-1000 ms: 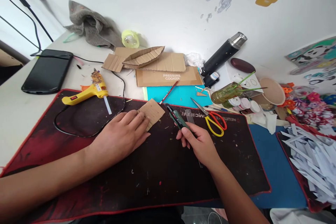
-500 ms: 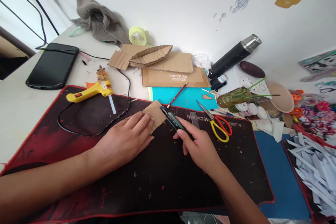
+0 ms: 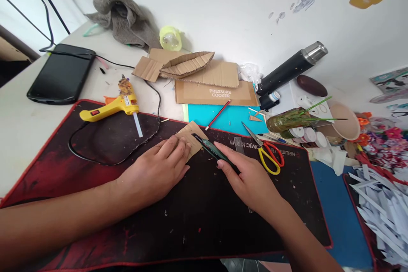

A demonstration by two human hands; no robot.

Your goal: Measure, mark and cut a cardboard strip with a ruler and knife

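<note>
A small piece of brown cardboard (image 3: 193, 129) lies on the dark desk mat (image 3: 191, 238). My left hand (image 3: 164, 161) presses it down, fingers bent over its left part and thumb by the near edge. In my right hand (image 3: 245, 174) is a dark green utility knife (image 3: 208, 148), gripped between thumb and fingers. The knife's black tip end rests over the right part of the cardboard, pointing away and to the left. Whether the blade touches the cardboard I cannot tell.
Left of my hands lies a yellow glue gun (image 3: 110, 108) with its cord, beside a black phone (image 3: 62, 72). Scissors (image 3: 267, 153), a pencil (image 3: 218, 114) and cardboard pieces (image 3: 219, 74) lie beyond. A black flask (image 3: 291, 68) leans at the back right, near paper strips (image 3: 382, 216).
The knife's tip has shifted slightly left, further over the cardboard. My left hand stays on the cardboard. The whole view has shifted a little.
</note>
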